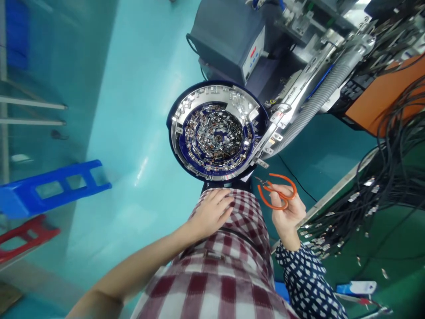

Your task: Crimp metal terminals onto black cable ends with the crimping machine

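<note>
My right hand (289, 208) is closed around a pair of orange-handled scissors (292, 188). Their short metal tip points up and left, towards the lower right rim of a round vibratory bowl feeder (187, 106). Many small shiny metal parts (219, 133) fill the bowl and lie along its spiral track. On the red-and-white checked apron (202, 283), just below the bowl, my left hand (212, 212) rests flat with its fingers stretched out, holding nothing.
A metal feed rail (265, 141) and a grey corrugated hose (318, 93) run from the bowl to machinery at upper right. Behind the bowl stands a grey control box (229, 35). Black cables (368, 195) with metal ends lie on the green surface at right. Blue (56, 186) and red (26, 239) stools stand left.
</note>
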Tool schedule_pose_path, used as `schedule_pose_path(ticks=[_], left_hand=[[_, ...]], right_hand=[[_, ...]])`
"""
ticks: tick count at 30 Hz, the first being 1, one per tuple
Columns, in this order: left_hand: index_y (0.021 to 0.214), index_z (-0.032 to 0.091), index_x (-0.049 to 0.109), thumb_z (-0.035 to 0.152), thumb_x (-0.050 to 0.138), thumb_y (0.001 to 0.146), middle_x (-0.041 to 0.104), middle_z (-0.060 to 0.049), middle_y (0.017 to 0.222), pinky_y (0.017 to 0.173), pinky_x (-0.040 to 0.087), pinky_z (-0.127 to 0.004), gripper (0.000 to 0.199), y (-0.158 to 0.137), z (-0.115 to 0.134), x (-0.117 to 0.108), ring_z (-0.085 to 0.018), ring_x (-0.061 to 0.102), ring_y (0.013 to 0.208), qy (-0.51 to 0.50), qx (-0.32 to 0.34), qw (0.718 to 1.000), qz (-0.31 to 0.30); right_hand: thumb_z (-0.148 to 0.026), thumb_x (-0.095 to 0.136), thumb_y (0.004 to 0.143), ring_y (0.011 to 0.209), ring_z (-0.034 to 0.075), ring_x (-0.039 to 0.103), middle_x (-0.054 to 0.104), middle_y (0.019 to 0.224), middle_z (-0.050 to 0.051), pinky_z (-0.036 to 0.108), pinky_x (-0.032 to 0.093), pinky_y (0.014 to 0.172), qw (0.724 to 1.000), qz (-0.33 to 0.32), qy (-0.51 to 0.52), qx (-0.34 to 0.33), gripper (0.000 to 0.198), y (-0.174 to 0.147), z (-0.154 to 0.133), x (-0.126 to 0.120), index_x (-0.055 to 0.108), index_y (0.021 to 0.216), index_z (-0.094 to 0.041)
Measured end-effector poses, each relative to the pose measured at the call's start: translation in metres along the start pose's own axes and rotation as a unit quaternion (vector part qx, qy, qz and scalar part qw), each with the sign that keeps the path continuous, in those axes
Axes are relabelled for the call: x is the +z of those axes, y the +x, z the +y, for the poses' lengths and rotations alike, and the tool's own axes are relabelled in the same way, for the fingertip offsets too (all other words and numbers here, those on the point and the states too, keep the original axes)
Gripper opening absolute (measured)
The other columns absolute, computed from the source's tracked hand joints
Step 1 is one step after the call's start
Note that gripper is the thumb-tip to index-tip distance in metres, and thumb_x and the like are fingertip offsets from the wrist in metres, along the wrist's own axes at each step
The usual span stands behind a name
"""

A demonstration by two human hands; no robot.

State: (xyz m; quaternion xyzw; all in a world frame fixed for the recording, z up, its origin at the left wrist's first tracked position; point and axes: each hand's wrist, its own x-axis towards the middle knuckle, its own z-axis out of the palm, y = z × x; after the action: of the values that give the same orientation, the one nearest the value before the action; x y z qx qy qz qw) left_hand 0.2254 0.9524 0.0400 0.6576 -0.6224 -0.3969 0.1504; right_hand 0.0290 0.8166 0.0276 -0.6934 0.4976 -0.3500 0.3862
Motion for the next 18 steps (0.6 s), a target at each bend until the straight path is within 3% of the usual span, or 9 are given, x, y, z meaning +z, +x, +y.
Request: schedule_pose_path(ticks=[18], left_hand=[[0.120, 0.015, 0.058, 0.023, 0.051, 0.096, 0.049, -0.015, 0.146, 0.112, 0.042, -0.051, 0.026, -0.001, -0.003, -0.005, -0.030, 0.043, 0.133, 0.004, -0.007, 0.999, 0.050]], right_hand=[[-0.014, 0.069, 0.084, 0.078, 0.019, 0.070, 0.074, 0.091, 0.003, 0.036, 0.057, 0.072, 0.997, -0.063, -0.021, -0.035, 0.022, -0.008, -0.005, 0.018, 0.073, 0.103, -0.025]])
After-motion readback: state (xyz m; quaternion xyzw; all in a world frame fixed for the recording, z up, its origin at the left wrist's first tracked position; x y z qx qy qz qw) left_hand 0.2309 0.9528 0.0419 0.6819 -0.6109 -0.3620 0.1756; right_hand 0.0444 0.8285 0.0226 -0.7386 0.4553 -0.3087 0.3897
